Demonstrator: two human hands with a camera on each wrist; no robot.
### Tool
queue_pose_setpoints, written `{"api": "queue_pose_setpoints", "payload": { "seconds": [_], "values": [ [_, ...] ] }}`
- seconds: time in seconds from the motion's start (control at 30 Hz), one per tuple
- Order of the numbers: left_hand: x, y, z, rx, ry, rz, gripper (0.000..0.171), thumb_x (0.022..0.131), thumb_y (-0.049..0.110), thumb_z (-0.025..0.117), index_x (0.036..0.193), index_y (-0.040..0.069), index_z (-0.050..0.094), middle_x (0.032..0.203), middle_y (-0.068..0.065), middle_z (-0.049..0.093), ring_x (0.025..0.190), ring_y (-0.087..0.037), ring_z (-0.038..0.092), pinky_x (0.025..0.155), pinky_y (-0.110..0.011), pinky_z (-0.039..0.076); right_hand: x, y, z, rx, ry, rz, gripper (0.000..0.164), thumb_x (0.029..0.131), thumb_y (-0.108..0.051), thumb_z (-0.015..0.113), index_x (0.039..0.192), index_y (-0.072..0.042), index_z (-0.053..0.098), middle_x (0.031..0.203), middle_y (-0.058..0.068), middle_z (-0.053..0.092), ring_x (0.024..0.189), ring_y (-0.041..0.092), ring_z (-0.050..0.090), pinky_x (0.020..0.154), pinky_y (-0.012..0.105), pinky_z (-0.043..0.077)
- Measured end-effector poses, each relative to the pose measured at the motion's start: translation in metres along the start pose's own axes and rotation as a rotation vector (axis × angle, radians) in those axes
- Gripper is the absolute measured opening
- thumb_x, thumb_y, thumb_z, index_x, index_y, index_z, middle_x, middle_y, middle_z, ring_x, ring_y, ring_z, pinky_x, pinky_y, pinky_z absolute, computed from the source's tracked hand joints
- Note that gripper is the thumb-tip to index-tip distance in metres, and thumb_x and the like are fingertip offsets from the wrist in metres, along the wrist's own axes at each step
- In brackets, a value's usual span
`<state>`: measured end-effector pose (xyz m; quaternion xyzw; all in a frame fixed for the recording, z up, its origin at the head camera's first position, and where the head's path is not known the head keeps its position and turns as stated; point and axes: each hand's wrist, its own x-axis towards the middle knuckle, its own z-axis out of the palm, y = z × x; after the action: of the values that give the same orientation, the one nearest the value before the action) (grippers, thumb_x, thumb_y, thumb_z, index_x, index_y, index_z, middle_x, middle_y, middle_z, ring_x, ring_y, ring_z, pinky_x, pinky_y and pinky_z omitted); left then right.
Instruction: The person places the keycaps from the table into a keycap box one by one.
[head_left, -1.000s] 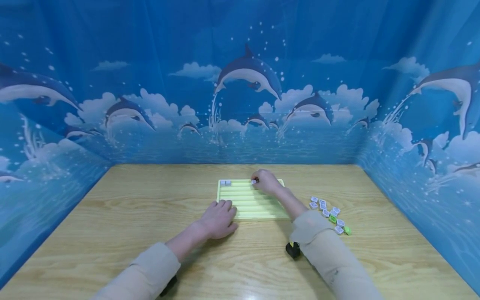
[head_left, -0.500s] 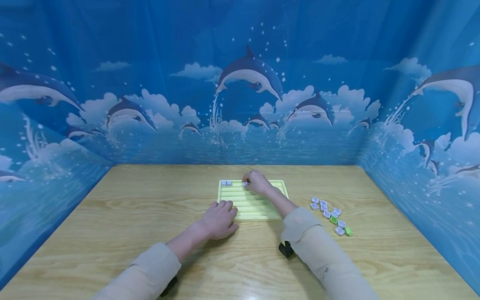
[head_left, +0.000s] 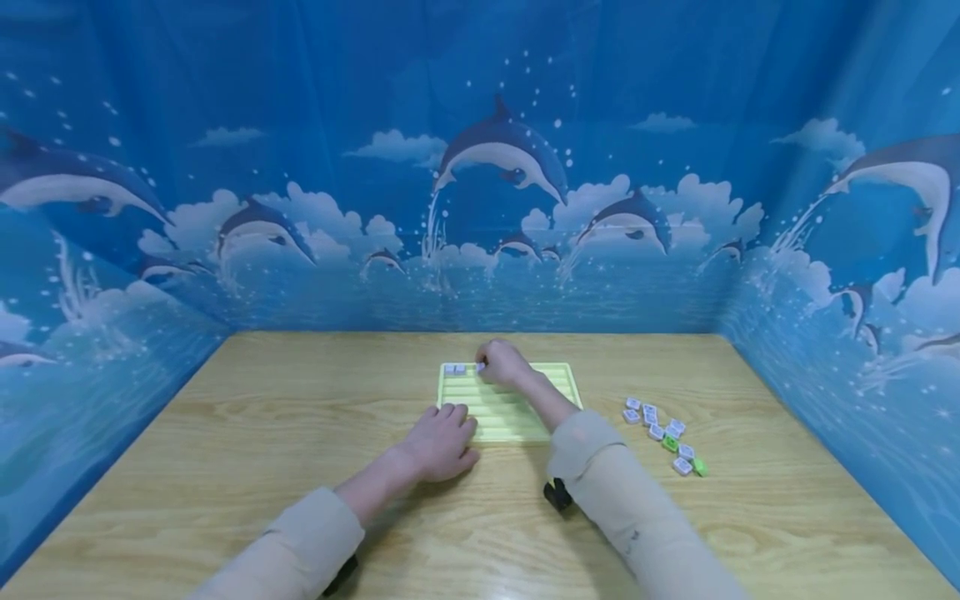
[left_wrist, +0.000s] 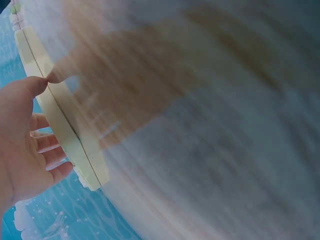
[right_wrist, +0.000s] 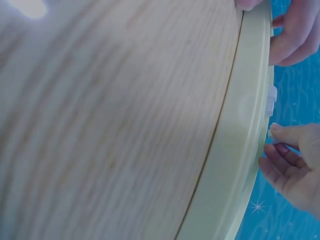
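Note:
A pale yellow-green tray [head_left: 517, 429] with ridged rows lies on the table. My left hand [head_left: 441, 442] rests on its front left corner; in the left wrist view the thumb [left_wrist: 37, 85] touches the front edge while the fingers lie relaxed over the side. At the back row, my right hand [head_left: 504, 364] pinches a small white tile [head_left: 481, 367] between thumb and fingertips, held right at the tray. Two white tiles [head_left: 454, 369] sit side by side in the row's left end, a short gap from the held one.
Right of the tray lies a loose group of small tiles, several white [head_left: 656, 432] with printed faces and two green [head_left: 670, 443]. The wooden table [head_left: 300, 400] meets a blue dolphin-print curtain [head_left: 480, 283] at the back and on both sides.
My right hand has moved left along the back row with the white tile, closer to the two tiles there. The left hand has stayed in place on the tray.

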<state>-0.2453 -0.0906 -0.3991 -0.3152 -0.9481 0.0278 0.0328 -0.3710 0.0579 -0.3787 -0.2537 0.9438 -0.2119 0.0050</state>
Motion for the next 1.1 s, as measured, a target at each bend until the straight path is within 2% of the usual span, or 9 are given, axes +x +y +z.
{"api": "queue_pose_setpoints", "payload": {
  "seconds": [0.33,0.63,0.93,1.1],
  "values": [
    [0.000,0.000,0.000,0.017,0.004,0.002,0.045,0.091,0.042,0.051,0.116,0.005,0.056,0.104,-0.008,0.049,0.098,-0.023,0.047,0.086,-0.040,0.040,0.006,-0.005,0.001,-0.073,-0.015,0.010,0.012,0.081,0.001,0.062,0.091,-0.003,0.065,0.084,0.005,0.059,0.082,0.019,0.053,0.072,0.030,0.047],
    [0.000,0.001,0.000,0.038,0.001,0.006,0.044,0.091,0.042,0.051,0.115,0.006,0.056,0.104,-0.008,0.049,0.099,-0.024,0.048,0.086,-0.041,0.041,0.010,-0.006,0.006,-0.154,-0.050,0.052,0.018,0.081,-0.005,0.064,0.099,-0.005,0.065,0.096,0.007,0.061,0.092,0.022,0.056,0.077,0.031,0.048],
    [-0.002,0.001,0.000,0.049,0.013,0.005,0.044,0.091,0.041,0.052,0.115,0.005,0.057,0.102,-0.008,0.049,0.097,-0.024,0.048,0.083,-0.039,0.041,0.014,-0.008,0.007,-0.178,-0.053,0.034,0.006,0.081,-0.004,0.064,0.087,-0.004,0.063,0.084,0.005,0.058,0.079,0.020,0.053,0.066,0.029,0.046],
    [-0.002,0.001,0.000,0.051,-0.003,0.001,0.047,0.092,0.041,0.050,0.120,0.005,0.055,0.105,-0.008,0.049,0.100,-0.024,0.047,0.085,-0.040,0.041,0.013,-0.009,0.007,-0.196,-0.061,0.042,0.011,0.082,-0.006,0.064,0.093,-0.005,0.064,0.091,0.006,0.060,0.084,0.020,0.055,0.070,0.029,0.047]
  ]
}}
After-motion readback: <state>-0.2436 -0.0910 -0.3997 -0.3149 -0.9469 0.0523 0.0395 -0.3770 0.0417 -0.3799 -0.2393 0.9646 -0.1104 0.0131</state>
